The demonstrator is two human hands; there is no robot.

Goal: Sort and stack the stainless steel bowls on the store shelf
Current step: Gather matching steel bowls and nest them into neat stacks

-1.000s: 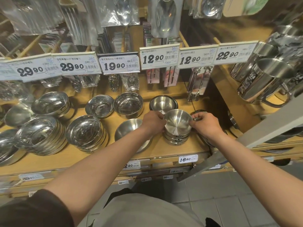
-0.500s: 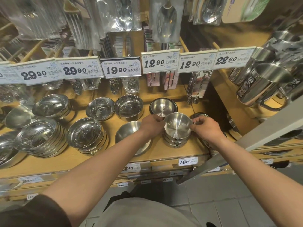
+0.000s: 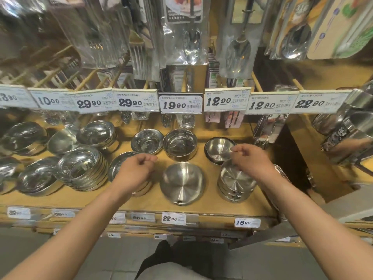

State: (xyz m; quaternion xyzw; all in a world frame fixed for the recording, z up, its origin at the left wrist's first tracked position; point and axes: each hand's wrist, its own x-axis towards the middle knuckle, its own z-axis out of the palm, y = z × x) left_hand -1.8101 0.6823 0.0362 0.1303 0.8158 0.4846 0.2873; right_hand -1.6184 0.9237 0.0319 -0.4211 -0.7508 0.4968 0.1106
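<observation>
At the far left of the frame, on the wooden shelf, shiny bowls sit in leaning stacks, the fullest stack at centre-left. The left hand hovers over another stack of shiny bowls just right of that, fingers curled loosely inward and holding nothing. In the middle lies a single wide matte bowl, with a shallow dish and a deep bowl behind it. Right of centre, the stack of small matte bowls stands near the shelf's front edge, a dark-rimmed bowl behind it. The right hand hangs above that stack's far rim, fingers bent together, gripping nothing visible. Price tags run across the upper frame.
</observation>
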